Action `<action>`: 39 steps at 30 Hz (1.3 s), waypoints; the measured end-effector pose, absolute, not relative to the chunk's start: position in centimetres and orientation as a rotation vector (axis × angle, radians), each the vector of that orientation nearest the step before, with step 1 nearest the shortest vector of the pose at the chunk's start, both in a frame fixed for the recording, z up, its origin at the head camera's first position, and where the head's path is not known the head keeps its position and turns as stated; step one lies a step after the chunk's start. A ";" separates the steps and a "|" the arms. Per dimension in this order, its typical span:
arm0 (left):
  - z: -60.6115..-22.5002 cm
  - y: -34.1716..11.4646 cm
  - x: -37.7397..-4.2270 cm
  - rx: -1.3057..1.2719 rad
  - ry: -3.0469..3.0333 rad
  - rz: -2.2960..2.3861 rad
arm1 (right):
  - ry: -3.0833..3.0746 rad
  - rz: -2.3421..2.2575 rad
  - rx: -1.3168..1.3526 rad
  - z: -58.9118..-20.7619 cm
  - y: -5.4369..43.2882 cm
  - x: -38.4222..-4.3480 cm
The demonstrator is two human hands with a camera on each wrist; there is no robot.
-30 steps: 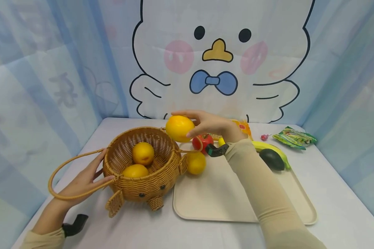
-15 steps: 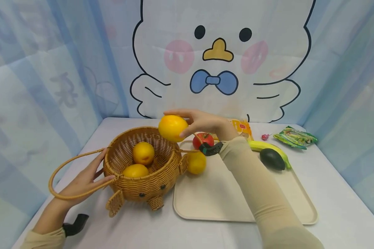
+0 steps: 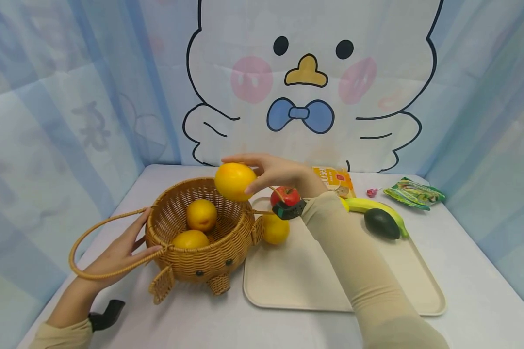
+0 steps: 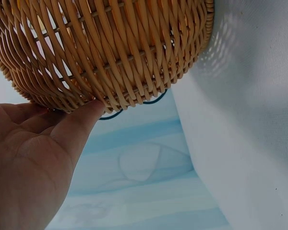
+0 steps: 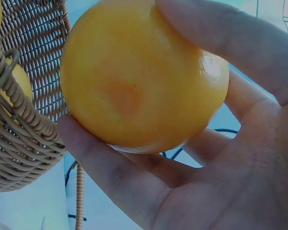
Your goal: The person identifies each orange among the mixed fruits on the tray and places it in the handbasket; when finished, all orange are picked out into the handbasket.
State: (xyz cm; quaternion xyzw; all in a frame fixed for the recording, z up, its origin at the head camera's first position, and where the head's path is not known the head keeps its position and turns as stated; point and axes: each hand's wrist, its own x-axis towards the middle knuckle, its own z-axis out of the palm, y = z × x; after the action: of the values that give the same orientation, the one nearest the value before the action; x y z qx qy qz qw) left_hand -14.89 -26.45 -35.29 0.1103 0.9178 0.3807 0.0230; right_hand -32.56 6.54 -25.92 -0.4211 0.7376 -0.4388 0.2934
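My right hand [image 3: 275, 174] holds a glossy yellow-orange fruit that looks like an orange [image 3: 236, 181], fingers over its top and thumb at its near side. It hangs over the right rim of a wicker basket [image 3: 188, 264] with a pig face; in the right wrist view the orange [image 5: 139, 76] is beside the weave. Two similar fruits lie inside, a round one [image 3: 201, 215] and a longer one [image 3: 190, 239]. My left hand [image 3: 120, 252] touches the basket's left side near the rim, fingers and thumb spread straight. In the left wrist view a fingertip presses the wicker wall [image 4: 120, 57].
Right of the basket lies a cream tray [image 3: 297, 286]. It bears another yellow fruit [image 3: 276, 230], a red apple [image 3: 285, 196], a banana [image 3: 375, 205] and a dark green avocado-like fruit [image 3: 382, 223]. Snack packets [image 3: 412, 193] and a pink lollipop [image 3: 372, 192] lie behind. The basket's handle [image 3: 72, 257] loops left.
My right hand has carried the orange left, from beside the basket to over its right rim. The left hand and the basket have stayed in place.
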 end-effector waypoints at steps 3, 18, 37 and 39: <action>-35.3 -26.5 -14.9 0.333 2.844 1.172 | 1.954 -1.162 -1.140 -26.3 6.4 -32.8; -35.4 -26.7 -14.8 0.347 2.837 1.183 | 2.040 -1.057 -1.107 -26.4 4.6 -32.7; -35.2 -26.4 -14.8 0.360 2.848 1.187 | 2.115 -0.930 -1.163 -26.7 2.5 -32.7; -35.2 -26.4 -14.8 0.362 2.846 1.193 | 2.120 -0.903 -1.186 -27.0 2.1 -32.6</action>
State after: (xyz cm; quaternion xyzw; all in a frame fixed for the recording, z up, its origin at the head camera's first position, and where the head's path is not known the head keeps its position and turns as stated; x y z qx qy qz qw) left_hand -14.81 -26.42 -35.22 0.1167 0.9158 0.3839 0.0174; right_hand -32.61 2.07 -27.04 -0.4405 0.7872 -0.3355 0.2715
